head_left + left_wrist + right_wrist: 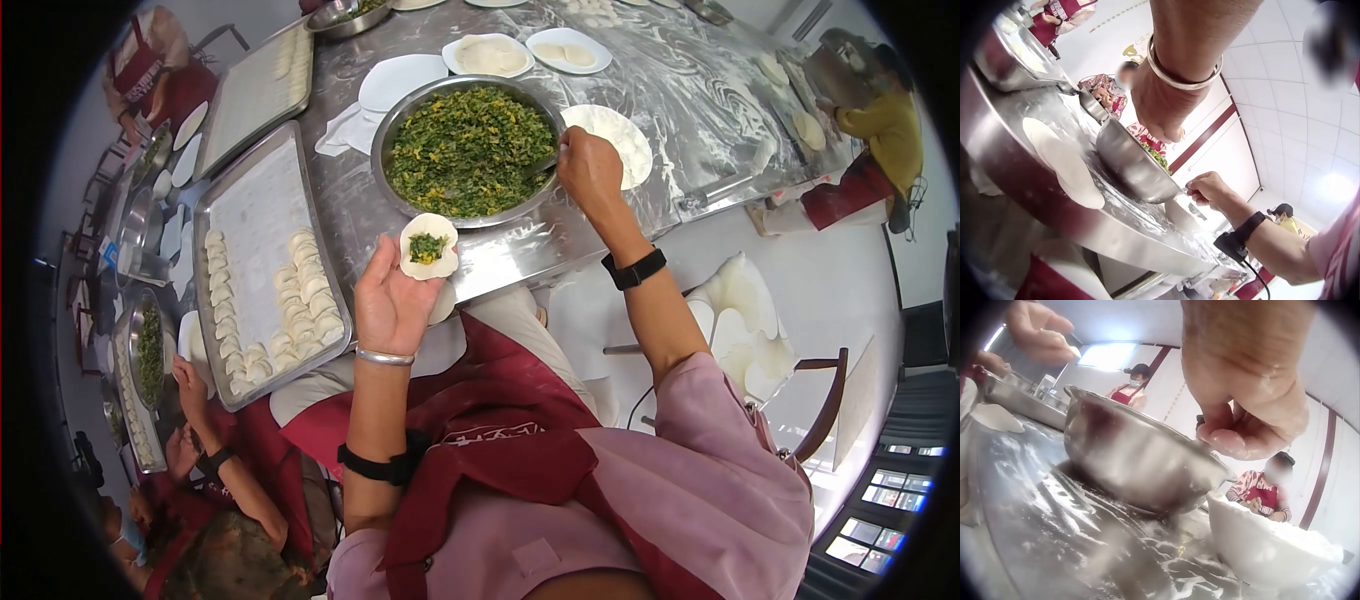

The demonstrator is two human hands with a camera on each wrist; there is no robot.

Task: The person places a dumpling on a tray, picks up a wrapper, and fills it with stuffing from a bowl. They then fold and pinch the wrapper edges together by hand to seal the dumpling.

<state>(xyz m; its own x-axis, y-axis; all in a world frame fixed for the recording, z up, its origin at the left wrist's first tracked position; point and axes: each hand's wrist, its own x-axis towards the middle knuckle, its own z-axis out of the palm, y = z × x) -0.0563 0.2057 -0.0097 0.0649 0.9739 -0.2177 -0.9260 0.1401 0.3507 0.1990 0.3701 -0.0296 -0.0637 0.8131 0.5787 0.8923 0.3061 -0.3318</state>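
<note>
My left hand is palm up in the head view, cupped under a round dumpling wrapper. A small mound of chopped green and yellow filling sits in the wrapper's middle. Just beyond it stands a steel bowl heaped with the same filling. At the bowl's right rim my right hand grips a spoon, its other end down in the filling. Most of the handle is hidden by curled fingers. In the right wrist view, my right hand hangs over the bowl's rim.
A bowl of flour stands right of the steel bowl. Plates of wrappers lie behind. On the left, a tray holds rows of folded dumplings. Another person's hands work at the lower left. Flour covers the steel table.
</note>
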